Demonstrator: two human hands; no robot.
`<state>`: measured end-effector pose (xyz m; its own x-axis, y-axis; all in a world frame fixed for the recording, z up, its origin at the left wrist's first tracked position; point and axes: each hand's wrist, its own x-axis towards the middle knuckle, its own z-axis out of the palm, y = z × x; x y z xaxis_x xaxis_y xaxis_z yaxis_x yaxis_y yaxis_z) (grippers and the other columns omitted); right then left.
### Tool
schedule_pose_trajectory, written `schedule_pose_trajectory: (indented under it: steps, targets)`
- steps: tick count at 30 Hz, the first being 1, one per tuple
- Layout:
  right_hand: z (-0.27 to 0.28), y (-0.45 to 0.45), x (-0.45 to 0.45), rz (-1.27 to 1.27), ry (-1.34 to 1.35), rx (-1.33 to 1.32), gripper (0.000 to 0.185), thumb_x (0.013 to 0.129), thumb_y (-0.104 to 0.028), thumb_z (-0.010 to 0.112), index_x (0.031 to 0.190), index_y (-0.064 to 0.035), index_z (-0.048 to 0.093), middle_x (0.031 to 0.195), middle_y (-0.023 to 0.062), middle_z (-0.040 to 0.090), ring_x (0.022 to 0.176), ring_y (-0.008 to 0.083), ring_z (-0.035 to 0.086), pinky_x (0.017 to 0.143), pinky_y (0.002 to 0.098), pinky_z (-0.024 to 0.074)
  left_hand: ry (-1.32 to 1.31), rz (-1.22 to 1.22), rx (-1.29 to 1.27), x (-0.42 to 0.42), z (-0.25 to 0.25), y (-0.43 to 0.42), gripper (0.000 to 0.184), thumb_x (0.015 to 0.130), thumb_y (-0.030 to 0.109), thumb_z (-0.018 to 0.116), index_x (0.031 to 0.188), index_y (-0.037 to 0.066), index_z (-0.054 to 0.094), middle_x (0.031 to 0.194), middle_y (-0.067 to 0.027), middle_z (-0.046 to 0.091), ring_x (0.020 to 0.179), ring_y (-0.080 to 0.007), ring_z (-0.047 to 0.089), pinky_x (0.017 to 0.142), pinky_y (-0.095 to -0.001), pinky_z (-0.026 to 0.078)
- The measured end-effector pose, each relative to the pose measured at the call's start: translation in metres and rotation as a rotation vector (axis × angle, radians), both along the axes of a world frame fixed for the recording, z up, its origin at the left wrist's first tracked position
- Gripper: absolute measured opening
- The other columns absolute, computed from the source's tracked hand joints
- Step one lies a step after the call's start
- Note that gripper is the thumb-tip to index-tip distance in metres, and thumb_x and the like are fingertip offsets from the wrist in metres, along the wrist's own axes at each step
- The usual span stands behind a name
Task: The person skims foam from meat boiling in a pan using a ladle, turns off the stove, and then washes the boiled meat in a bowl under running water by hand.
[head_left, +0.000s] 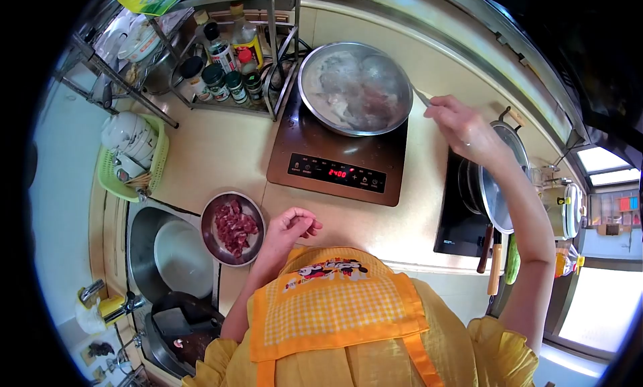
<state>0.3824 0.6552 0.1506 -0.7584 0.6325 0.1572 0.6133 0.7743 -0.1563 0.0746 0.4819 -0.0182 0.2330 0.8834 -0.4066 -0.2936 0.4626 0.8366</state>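
Note:
My right hand (465,129) is closed around the thin metal handle (422,96) of a utensil. Its handle reaches over the rim of a wide steel pan (407,112); steam and cloudy liquid blur the utensil's head. Pale and reddish pieces of meat (378,106) lie in that liquid. The pan sits on a brown induction cooker (284,149) whose display reads 2400. Above the counter edge, my left hand (295,227) has its fingers curled in, with nothing visible in them. Close to its left stands a metal bowl (209,236) holding raw red sliced meat (234,227).
A rack (273,52) with several seasoning bottles (221,79) stands at the back left. Below it is a green basket (110,176) of dishes. The sink (137,236) at left holds a white basin (181,260). Pans with wooden handles (495,270) rest on a black hob (449,226) at right.

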Motion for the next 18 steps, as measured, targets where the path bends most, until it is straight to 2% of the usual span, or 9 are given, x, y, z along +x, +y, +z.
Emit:
schedule_pose_trajectory:
  steps: [2, 3, 6, 8, 15, 18]
  targets:
    - [-0.010, 0.001, -0.001, 0.003, -0.061, 0.023, 0.029, 0.075, 0.005, 0.056, 0.103, -0.0050, 0.054, 0.108, 0.0145, 0.054, 0.086, 0.0326, 0.060, 0.073, 0.0383, 0.0506, 0.011, 0.001, -0.001, -0.001, -0.001, -0.001, 0.013, 0.089, 0.012, 0.053, 0.094, 0.001, 0.056, 0.086, -0.0095, 0.064, 0.075, -0.0116, 0.057, 0.071, -0.0253, 0.045]
    - [-0.012, -0.001, -0.001, -0.021, -0.057, 0.003, 0.026, 0.076, 0.005, 0.055, 0.100, -0.0040, 0.055, 0.103, 0.0144, 0.056, 0.087, 0.0320, 0.060, 0.072, 0.0378, 0.0504, 0.020, -0.001, -0.006, -0.002, 0.000, -0.001, 0.013, 0.089, 0.012, 0.053, 0.094, 0.001, 0.056, 0.086, -0.0096, 0.064, 0.075, -0.0117, 0.057, 0.071, -0.0253, 0.045]
    - [0.000, -0.007, 0.000, -0.099, 0.148, -0.097, 0.020, 0.076, 0.006, 0.056, 0.094, -0.0018, 0.057, 0.095, 0.0141, 0.058, 0.085, 0.0299, 0.060, 0.071, 0.0354, 0.0500, 0.012, 0.010, -0.010, -0.002, 0.000, -0.002, 0.013, 0.089, 0.012, 0.053, 0.094, 0.000, 0.056, 0.086, -0.0097, 0.064, 0.075, -0.0117, 0.057, 0.071, -0.0253, 0.045]
    - [0.018, -0.014, 0.000, -0.108, 0.236, -0.051, 0.015, 0.077, 0.006, 0.057, 0.090, -0.0001, 0.058, 0.088, 0.0132, 0.059, 0.082, 0.0271, 0.060, 0.069, 0.0324, 0.0489, 0.001, 0.019, -0.014, -0.003, -0.001, -0.004, 0.013, 0.089, 0.012, 0.052, 0.094, 0.000, 0.057, 0.086, -0.0097, 0.064, 0.075, -0.0118, 0.056, 0.071, -0.0253, 0.045]
    - [0.058, -0.033, 0.008, -0.081, 0.163, 0.016, 0.019, 0.075, 0.008, 0.057, 0.090, -0.0019, 0.060, 0.093, 0.0124, 0.059, 0.084, 0.0272, 0.060, 0.070, 0.0311, 0.0475, 0.002, 0.016, -0.052, 0.002, 0.005, -0.003, 0.013, 0.089, 0.011, 0.053, 0.094, 0.000, 0.057, 0.085, -0.0094, 0.064, 0.074, -0.0116, 0.056, 0.070, -0.0254, 0.045]
    - [0.064, -0.040, 0.007, -0.074, 0.102, -0.051, 0.020, 0.074, 0.008, 0.057, 0.090, -0.0032, 0.060, 0.096, 0.0128, 0.059, 0.085, 0.0288, 0.060, 0.070, 0.0331, 0.0483, 0.004, 0.011, -0.045, 0.003, 0.005, -0.001, 0.013, 0.089, 0.011, 0.053, 0.093, 0.000, 0.057, 0.085, -0.0095, 0.064, 0.074, -0.0117, 0.056, 0.070, -0.0253, 0.044]
